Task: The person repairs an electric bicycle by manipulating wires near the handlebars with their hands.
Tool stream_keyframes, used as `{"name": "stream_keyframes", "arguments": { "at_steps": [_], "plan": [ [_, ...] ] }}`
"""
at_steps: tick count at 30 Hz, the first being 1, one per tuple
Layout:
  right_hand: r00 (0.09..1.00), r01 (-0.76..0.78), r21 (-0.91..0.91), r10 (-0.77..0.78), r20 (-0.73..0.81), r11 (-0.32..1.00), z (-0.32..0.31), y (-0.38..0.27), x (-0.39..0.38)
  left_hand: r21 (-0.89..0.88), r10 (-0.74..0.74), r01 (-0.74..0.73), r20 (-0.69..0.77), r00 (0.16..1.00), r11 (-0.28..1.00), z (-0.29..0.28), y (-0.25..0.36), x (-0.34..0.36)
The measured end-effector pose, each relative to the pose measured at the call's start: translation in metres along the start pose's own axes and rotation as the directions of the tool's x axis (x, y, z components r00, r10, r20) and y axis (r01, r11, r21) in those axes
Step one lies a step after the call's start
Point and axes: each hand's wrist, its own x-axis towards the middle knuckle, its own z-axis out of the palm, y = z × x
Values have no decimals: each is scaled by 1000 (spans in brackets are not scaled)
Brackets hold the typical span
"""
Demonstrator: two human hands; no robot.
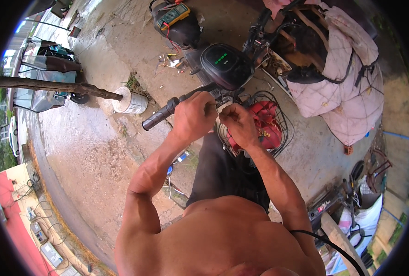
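Observation:
My left hand (195,117) and my right hand (238,123) are close together in front of the scooter's handlebar, fingertips bent inward and pinched. A small pale piece seems to show between them, too small and covered to name. Just beyond is a black display unit (227,66) with lit green figures. The handlebar's dark grip (157,118) sticks out to the left of my left hand. Below and beside my right hand, a wire basket (287,131) holds a crumpled red bag (265,120).
A yellow-green multimeter (174,15) with a red lead lies on a black seat (186,34) at the far side. Left stands a white bucket (131,102) with a wooden pole (57,86) in it. A second handlebar and a pale quilted cover (347,87) occupy the far right.

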Motion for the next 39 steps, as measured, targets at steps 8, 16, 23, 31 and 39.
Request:
{"name": "stream_keyframes", "arguments": {
  "at_steps": [8,16,23,31,39],
  "plan": [
    [982,20,212,21,-187,977,9,-16,4,-9,9,-7,118,993,1000,-10,0,8],
    [983,-17,9,18,-184,1000,17,-1,22,-18,-24,26,74,997,1000,-5,3,3],
    [960,131,-57,-141,-240,990,21,9,25,7,59,-60,150,987,998,-17,-1,17],
    [886,245,-233,-315,-340,941,17,24,27,28,219,-229,202,955,973,-8,-10,26],
    [954,-110,327,193,-231,938,17,16,23,20,342,-350,167,925,937,6,-11,8]
  ]
}}
